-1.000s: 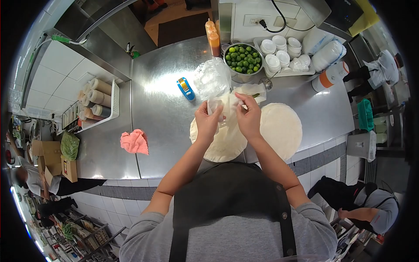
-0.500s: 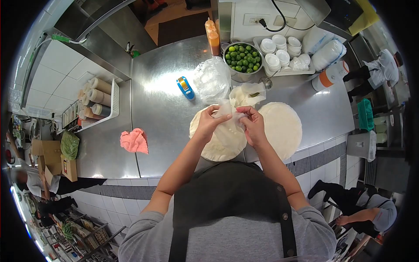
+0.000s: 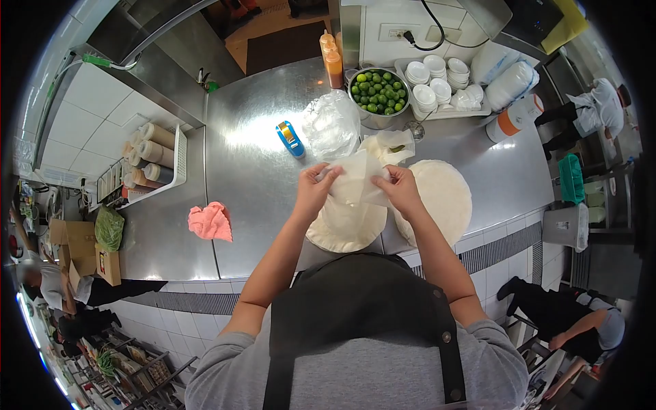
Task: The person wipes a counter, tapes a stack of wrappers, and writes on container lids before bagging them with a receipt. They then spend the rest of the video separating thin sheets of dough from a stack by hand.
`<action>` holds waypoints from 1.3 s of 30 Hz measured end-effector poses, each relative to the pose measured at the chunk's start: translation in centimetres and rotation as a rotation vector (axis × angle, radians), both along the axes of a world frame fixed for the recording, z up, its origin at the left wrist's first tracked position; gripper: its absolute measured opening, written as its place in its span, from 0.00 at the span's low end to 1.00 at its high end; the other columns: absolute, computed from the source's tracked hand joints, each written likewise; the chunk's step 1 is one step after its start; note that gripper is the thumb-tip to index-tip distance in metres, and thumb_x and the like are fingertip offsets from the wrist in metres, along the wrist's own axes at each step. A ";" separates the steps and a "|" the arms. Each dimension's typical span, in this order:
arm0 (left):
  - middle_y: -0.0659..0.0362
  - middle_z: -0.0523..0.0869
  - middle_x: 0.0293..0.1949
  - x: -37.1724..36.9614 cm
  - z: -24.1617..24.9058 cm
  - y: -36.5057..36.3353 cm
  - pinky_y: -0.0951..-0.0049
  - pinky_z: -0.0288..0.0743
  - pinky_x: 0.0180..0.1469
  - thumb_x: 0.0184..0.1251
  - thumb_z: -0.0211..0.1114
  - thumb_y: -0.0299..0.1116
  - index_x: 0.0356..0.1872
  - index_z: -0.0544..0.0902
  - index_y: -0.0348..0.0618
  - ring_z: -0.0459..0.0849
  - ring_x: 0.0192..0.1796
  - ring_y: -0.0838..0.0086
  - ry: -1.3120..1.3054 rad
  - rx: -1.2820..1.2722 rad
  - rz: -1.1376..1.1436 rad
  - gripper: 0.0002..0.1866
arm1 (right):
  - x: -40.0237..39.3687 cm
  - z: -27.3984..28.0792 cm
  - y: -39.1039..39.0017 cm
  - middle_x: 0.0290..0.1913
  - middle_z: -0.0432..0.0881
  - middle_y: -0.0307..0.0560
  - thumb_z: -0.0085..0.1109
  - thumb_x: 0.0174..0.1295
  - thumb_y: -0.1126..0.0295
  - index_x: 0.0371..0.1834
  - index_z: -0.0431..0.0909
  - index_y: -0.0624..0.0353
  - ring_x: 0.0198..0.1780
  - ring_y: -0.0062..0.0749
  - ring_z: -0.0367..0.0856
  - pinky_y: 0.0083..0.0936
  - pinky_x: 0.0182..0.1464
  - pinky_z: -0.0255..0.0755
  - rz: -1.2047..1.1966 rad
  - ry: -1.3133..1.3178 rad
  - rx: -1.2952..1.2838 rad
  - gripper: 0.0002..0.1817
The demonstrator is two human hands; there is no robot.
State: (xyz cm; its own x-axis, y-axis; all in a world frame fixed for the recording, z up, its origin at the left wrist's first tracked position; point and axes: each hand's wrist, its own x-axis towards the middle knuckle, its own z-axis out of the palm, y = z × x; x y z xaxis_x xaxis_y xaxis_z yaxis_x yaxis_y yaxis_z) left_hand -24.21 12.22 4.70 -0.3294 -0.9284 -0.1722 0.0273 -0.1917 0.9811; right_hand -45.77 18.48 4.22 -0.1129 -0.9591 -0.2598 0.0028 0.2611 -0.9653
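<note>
The left hand (image 3: pixel 314 188) and the right hand (image 3: pixel 400 191) each pinch one edge of a thin white sheet (image 3: pixel 355 181) — fingers closed on it, the sheet stretched between them — above the round stack of wrappers (image 3: pixel 345 229) directly below.

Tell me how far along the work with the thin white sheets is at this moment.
Midway, as far as I can judge. The left hand and right hand hold one thin sheet up by its edges, above a round stack on the steel counter. A second round stack lies to its right. Which pile is finished cannot be told; both hold sheets.
</note>
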 end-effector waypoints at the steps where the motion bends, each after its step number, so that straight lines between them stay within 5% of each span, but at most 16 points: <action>1: 0.61 0.89 0.31 0.1 0.1 -0.2 0.81 0.74 0.30 0.71 0.70 0.37 0.38 0.88 0.35 0.83 0.31 0.84 0.001 0.001 0.041 0.13 | 0.1 0.0 0.0 0.30 0.85 0.35 0.69 0.60 0.71 0.34 0.85 0.64 0.31 0.12 0.78 0.17 0.35 0.72 -0.062 -0.086 -0.004 0.07; 6: 0.60 0.89 0.30 -0.4 0.8 -0.5 0.78 0.77 0.32 0.68 0.72 0.39 0.40 0.88 0.34 0.84 0.30 0.82 0.013 0.028 -0.023 0.15 | 1.4 0.4 0.4 0.32 0.87 0.35 0.67 0.60 0.74 0.39 0.86 0.63 0.32 0.13 0.80 0.17 0.37 0.73 -0.059 -0.014 -0.156 0.06; 8: 0.61 0.89 0.30 -0.7 2.3 -0.2 0.80 0.77 0.33 0.65 0.75 0.35 0.40 0.89 0.33 0.84 0.31 0.82 -0.322 -0.185 -0.090 0.13 | 1.7 1.4 0.5 0.32 0.87 0.35 0.67 0.60 0.75 0.40 0.87 0.64 0.32 0.14 0.80 0.17 0.37 0.73 -0.026 0.045 -0.182 0.06; 11: 0.63 0.87 0.25 -1.6 2.2 -0.1 0.80 0.73 0.28 0.63 0.77 0.34 0.34 0.89 0.34 0.81 0.26 0.84 -0.211 -0.199 -0.002 0.11 | 1.8 2.2 0.5 0.30 0.85 0.33 0.68 0.59 0.74 0.29 0.82 0.61 0.32 0.13 0.79 0.17 0.36 0.72 -0.028 0.098 -0.197 0.04; 13: 0.64 0.86 0.24 -1.4 2.6 -0.5 0.81 0.70 0.26 0.64 0.76 0.34 0.31 0.88 0.34 0.79 0.24 0.86 -0.153 -0.170 0.086 0.11 | 0.8 -0.5 0.1 0.26 0.83 0.32 0.69 0.58 0.76 0.19 0.70 0.56 0.33 0.13 0.80 0.17 0.35 0.72 -0.090 0.080 -0.226 0.16; 17: 0.64 0.86 0.22 0.0 1.4 -1.9 0.81 0.69 0.25 0.64 0.75 0.34 0.31 0.89 0.32 0.76 0.23 0.88 -0.066 -0.101 0.224 0.12 | 1.8 -0.1 0.3 0.25 0.79 0.31 0.70 0.57 0.78 0.18 0.60 0.51 0.31 0.12 0.77 0.18 0.34 0.71 -0.264 -0.114 -0.188 0.24; 20: 0.66 0.84 0.23 -0.9 1.9 -1.4 0.81 0.66 0.24 0.69 0.71 0.33 0.36 0.89 0.33 0.73 0.23 0.89 -0.112 -0.175 0.121 0.10 | 3.2 3.0 0.3 0.28 0.77 0.31 0.71 0.57 0.79 0.22 0.67 0.53 0.29 0.13 0.74 0.20 0.33 0.69 -0.362 -0.321 -0.142 0.18; 23: 0.66 0.86 0.28 -1.0 2.4 -0.5 0.82 0.68 0.28 0.73 0.66 0.32 0.43 0.88 0.35 0.75 0.28 0.89 -0.137 -0.245 -0.061 0.09 | 2.7 2.8 0.3 0.33 0.79 0.33 0.72 0.59 0.75 0.27 0.73 0.56 0.28 0.13 0.72 0.21 0.32 0.68 -0.111 -0.296 -0.065 0.13; 25: 0.65 0.87 0.30 -1.2 2.9 -0.1 0.80 0.71 0.33 0.73 0.66 0.31 0.45 0.89 0.35 0.76 0.32 0.88 -0.262 -0.318 -0.189 0.09 | 1.8 1.3 -0.6 0.34 0.84 0.33 0.71 0.62 0.70 0.31 0.79 0.60 0.29 0.12 0.74 0.20 0.33 0.69 0.054 0.032 -0.182 0.09; 27: 0.64 0.88 0.31 -1.1 2.6 -0.1 0.80 0.72 0.35 0.73 0.67 0.31 0.45 0.89 0.37 0.77 0.33 0.88 -0.223 -0.320 -0.200 0.09 | 0.8 1.7 -1.1 0.36 0.86 0.34 0.70 0.63 0.70 0.33 0.81 0.62 0.33 0.12 0.77 0.18 0.37 0.72 0.110 0.059 -0.104 0.08; 33: 0.63 0.88 0.33 1.9 3.2 -2.4 0.79 0.77 0.39 0.74 0.65 0.31 0.46 0.88 0.36 0.83 0.34 0.83 -0.003 -0.018 0.310 0.10 | -1.6 0.5 -1.2 0.37 0.89 0.37 0.67 0.67 0.69 0.46 0.87 0.64 0.36 0.15 0.82 0.19 0.41 0.75 -0.008 -0.025 -0.056 0.10; 35: 0.61 0.87 0.33 2.5 2.0 -2.9 0.80 0.72 0.35 0.74 0.65 0.33 0.43 0.89 0.37 0.80 0.31 0.83 0.041 -0.082 0.175 0.09 | -1.1 1.4 -0.5 0.37 0.89 0.38 0.66 0.67 0.70 0.46 0.87 0.64 0.37 0.17 0.84 0.19 0.41 0.77 -0.119 -0.362 -0.127 0.10; 37: 0.57 0.88 0.39 2.6 1.7 -3.4 0.76 0.76 0.43 0.72 0.68 0.36 0.45 0.88 0.36 0.84 0.38 0.79 -0.071 -0.317 0.046 0.13 | -1.0 1.6 -0.3 0.39 0.89 0.38 0.65 0.68 0.69 0.47 0.87 0.63 0.37 0.17 0.84 0.19 0.41 0.77 -0.082 -0.418 -0.126 0.10; 39: 0.55 0.88 0.44 2.2 2.5 -2.6 0.73 0.77 0.50 0.70 0.70 0.40 0.48 0.86 0.33 0.86 0.45 0.76 0.054 0.172 -0.242 0.18 | -1.1 1.9 -0.1 0.40 0.89 0.38 0.64 0.69 0.69 0.48 0.87 0.63 0.38 0.17 0.84 0.19 0.42 0.77 -0.046 -0.477 -0.130 0.10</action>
State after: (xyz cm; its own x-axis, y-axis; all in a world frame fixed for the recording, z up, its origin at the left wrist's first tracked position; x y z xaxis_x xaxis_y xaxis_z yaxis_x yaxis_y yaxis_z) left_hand -22.04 9.62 7.18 -0.5503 -0.7806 -0.2964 0.0121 -0.3624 0.9319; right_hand -46.83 18.34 6.09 -0.0536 -0.9837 -0.1714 0.4608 0.1280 -0.8782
